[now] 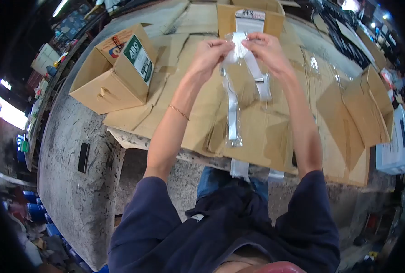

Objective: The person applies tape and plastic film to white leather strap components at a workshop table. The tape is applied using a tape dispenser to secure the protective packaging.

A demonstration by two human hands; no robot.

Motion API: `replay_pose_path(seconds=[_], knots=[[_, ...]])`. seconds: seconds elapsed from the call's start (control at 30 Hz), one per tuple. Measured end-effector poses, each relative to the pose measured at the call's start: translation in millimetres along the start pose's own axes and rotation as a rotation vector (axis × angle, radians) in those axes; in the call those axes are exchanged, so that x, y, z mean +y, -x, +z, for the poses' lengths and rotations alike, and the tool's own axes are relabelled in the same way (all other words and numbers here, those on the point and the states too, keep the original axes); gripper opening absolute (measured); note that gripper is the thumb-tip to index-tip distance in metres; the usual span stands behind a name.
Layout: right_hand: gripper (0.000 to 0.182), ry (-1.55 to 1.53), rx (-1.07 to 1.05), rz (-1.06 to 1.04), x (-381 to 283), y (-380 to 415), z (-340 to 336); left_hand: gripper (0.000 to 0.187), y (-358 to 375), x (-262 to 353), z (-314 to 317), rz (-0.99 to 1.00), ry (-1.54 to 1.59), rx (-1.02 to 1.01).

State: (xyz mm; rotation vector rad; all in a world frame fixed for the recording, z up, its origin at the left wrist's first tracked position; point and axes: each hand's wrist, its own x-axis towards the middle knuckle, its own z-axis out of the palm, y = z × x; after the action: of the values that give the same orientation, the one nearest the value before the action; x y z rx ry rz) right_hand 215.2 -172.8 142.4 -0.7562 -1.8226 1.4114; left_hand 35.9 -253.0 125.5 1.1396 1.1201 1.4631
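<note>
My left hand point(210, 58) and my right hand point(267, 51) meet over the cardboard sheet point(193, 109), fingers pinched on a white strap in clear plastic point(240, 43). One flat length of it hangs down below my right fingers. At that lower end a small dark mark or buckle point(259, 80) shows. Nearer to me, a second white strap point(232, 113) in a clear sleeve lies lengthwise on the cardboard. An upright cardboard box with a white label point(250, 22) stands right behind my hands.
An open cardboard box with a green label point(139, 54) stands at the left. On the right are another open box point(368, 109) and a white carton point(396, 143). A black flat object point(83, 158) lies on the grey table point(66, 136). White pieces point(240, 168) show below the front edge.
</note>
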Motion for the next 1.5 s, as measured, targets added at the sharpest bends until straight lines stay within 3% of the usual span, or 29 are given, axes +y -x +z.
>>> replay_pose_path(seconds=[0.1, 0.23, 0.3, 0.37, 0.43, 0.47, 0.5, 0.53, 0.67, 0.73, 0.87, 0.93, 1.07, 1.27, 1.43, 1.5], knots=[[0.033, -0.081, 0.029, -0.040, 0, 18, -10, 0.017, -1, -2, 7, 0.024, -0.027, -0.021], [0.041, 0.371, 0.201, -0.100, -5, 88, -54, 0.012, 0, -1, 7, 0.146, 0.063, 0.112], [0.040, 0.401, 0.290, 0.048, 11, 159, -85, 0.016, -8, -8, -12, 0.164, 0.063, 0.064], [0.036, 0.601, 0.456, 0.243, 37, 237, -99, 0.016, -20, -19, -29, 0.160, 0.136, 0.139], [0.032, 0.872, 0.510, 0.559, 39, 290, -83, 0.017, -13, -19, -28, 0.159, 0.170, 0.140], [0.032, 0.879, 0.516, 0.579, 56, 305, -86, 0.017, -10, -21, -26, 0.151, 0.206, 0.118], [0.030, 0.650, 0.451, 0.594, 80, 323, -90, 0.017, -6, -25, -22, 0.137, 0.212, 0.110], [0.029, 0.420, 0.385, 0.596, 88, 330, -90, 0.018, -3, -28, -19, 0.155, 0.196, 0.132], [0.026, 0.247, 0.456, 0.684, 95, 321, -92, 0.019, 11, -32, -9, 0.161, 0.135, 0.170], [0.023, 0.018, 0.507, 0.771, 95, 316, -94, 0.019, 21, -32, -2, 0.174, 0.122, 0.189], [0.022, 0.087, 0.483, 0.681, 101, 319, -92, 0.019, 41, -39, 6, 0.219, 0.100, 0.248], [0.019, 0.203, 0.704, 0.508, 83, 317, -76, 0.019, 50, -41, 10, 0.224, 0.090, 0.255], [0.018, 0.163, 0.608, 0.529, 69, 329, -77, 0.018, 67, -42, 29, 0.199, 0.054, 0.279], [0.029, 0.018, 0.744, 0.555, 67, 342, -44, 0.018, 73, -50, 39, 0.183, 0.024, 0.233], [0.033, 0.141, 0.711, 0.574, 68, 345, -43, 0.026, 73, -54, 37, 0.202, -0.038, 0.241], [0.039, 0.313, 0.604, 0.580, 71, 347, -46, 0.026, 74, -55, 38, 0.196, -0.035, 0.247]])
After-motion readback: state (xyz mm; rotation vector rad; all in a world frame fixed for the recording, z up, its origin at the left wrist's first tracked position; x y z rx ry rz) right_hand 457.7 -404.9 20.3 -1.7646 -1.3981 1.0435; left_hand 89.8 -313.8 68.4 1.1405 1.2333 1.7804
